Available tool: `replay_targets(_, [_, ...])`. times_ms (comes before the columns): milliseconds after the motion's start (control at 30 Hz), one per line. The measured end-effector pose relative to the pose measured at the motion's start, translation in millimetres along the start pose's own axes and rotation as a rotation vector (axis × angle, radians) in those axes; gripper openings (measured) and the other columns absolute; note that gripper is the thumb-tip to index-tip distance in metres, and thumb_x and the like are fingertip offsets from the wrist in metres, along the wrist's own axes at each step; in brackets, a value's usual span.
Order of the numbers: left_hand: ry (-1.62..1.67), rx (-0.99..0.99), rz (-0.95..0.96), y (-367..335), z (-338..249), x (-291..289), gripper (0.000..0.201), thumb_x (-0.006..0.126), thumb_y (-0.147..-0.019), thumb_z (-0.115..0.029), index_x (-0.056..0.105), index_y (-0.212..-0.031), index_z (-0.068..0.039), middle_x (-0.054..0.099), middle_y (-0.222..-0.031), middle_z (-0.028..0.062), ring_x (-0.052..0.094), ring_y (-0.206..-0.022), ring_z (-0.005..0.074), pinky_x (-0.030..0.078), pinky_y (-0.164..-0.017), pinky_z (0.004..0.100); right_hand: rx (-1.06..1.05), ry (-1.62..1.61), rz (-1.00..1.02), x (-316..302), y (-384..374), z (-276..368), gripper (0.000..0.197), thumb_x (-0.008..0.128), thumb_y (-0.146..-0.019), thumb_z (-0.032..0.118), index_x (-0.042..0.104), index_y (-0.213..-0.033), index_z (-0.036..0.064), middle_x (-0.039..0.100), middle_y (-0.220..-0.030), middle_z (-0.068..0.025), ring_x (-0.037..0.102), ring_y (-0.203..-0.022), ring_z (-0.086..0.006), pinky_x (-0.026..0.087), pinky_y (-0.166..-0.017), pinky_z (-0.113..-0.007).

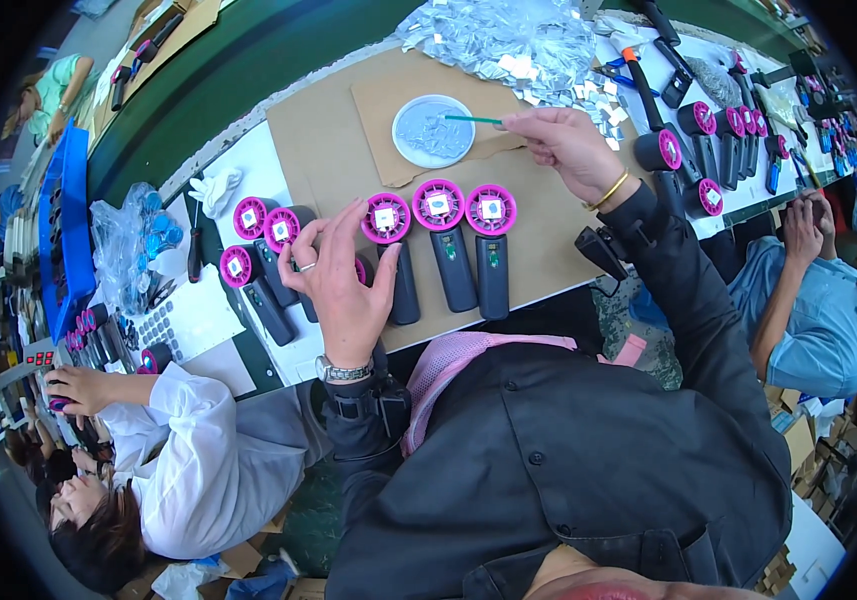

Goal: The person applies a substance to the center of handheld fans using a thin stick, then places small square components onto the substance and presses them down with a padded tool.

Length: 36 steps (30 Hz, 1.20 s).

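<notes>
My right hand (570, 150) pinches a thin green stick (473, 119). The stick's far end lies over a round white dish (467, 139) of pale grey paste (432, 130). My left hand (340, 290) is open, thumb and fingers apart, beside a handheld fan (404, 285) with a pink round head and dark handle. Whether its fingertips touch that fan I cannot tell. Two more such fans (453, 265) (492, 270) lie to its right, each with a pale square at the hub. Several others (266, 310) lie left of my left hand, partly hidden by it.
Brown cardboard (313, 135) covers the bench. A clear bag with small silvery squares (508, 45) lies at the back. More fans (658, 150) and tools stand right. Co-workers sit at left, in a white shirt (193, 460), and at right, in a blue shirt (813, 320).
</notes>
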State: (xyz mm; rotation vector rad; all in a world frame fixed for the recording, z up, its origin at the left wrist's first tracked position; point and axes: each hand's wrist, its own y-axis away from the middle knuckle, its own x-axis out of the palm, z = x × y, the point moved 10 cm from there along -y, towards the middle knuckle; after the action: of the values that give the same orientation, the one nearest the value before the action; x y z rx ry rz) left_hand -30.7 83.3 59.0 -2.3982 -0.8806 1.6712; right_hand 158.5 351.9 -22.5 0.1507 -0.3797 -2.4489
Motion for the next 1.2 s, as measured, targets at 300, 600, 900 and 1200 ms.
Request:
replay_targets(300, [0.004, 0.007, -0.006, -1.8, -0.4, 0.2, 0.060, 0.090, -0.088, -0.024, 0.070, -0.144, -0.016, 0.075, -0.138, 0.0004, 0.057, -0.138, 0.0274, 0.017, -0.126, 0.0581, 0.037, -0.136, -0.021, -8.9, 10.4, 5.5, 0.025, 0.077, -0.107, 0.020, 0.081, -0.120, -0.0010, 0.052, -0.078, 0.0086, 0.040, -0.067, -0.0030, 0.033, -0.061, -0.023])
replay_targets(600, [0.004, 0.017, -0.017, -2.0, -1.3, -2.8, 0.061, 0.090, -0.087, -0.024, 0.069, -0.144, -0.015, 0.075, -0.137, 0.0014, 0.057, -0.136, 0.0272, 0.017, -0.127, 0.0577, -0.055, -0.311, 0.100, -1.5, 23.9, 48.3, 0.030, 0.073, -0.110, 0.017, 0.078, -0.129, -0.0050, 0.051, -0.081, 0.0072, 0.039, -0.071, -0.0030, 0.032, -0.062, -0.023])
replay_targets(900, [0.025, -0.008, -0.026, 0.5, 3.7, -9.4, 0.063, 0.090, -0.086, -0.023, 0.068, -0.144, -0.014, 0.076, -0.132, 0.0033, 0.058, -0.135, 0.0289, 0.017, -0.125, 0.0576, -0.225, 0.055, 0.060, 43.7, 87.8, 70.1, 0.023, 0.076, -0.107, 0.012, 0.081, -0.125, -0.0010, 0.058, -0.083, 0.0048, 0.046, -0.071, -0.0061, 0.036, -0.063, -0.025])
replay_targets(1200, [0.046, 0.002, -0.033, -1.6, 6.9, -7.8, 0.061, 0.089, -0.086, -0.022, 0.069, -0.144, -0.013, 0.078, -0.125, 0.0044, 0.057, -0.135, 0.0289, 0.017, -0.125, 0.0580, -1.298, 0.896, 0.073, 125.7, 161.2, 91.1, 0.042, 0.083, -0.080, -0.003, 0.082, -0.123, 0.0001, 0.057, -0.085, -0.0043, 0.062, -0.076, -0.0209, 0.051, -0.066, -0.037])
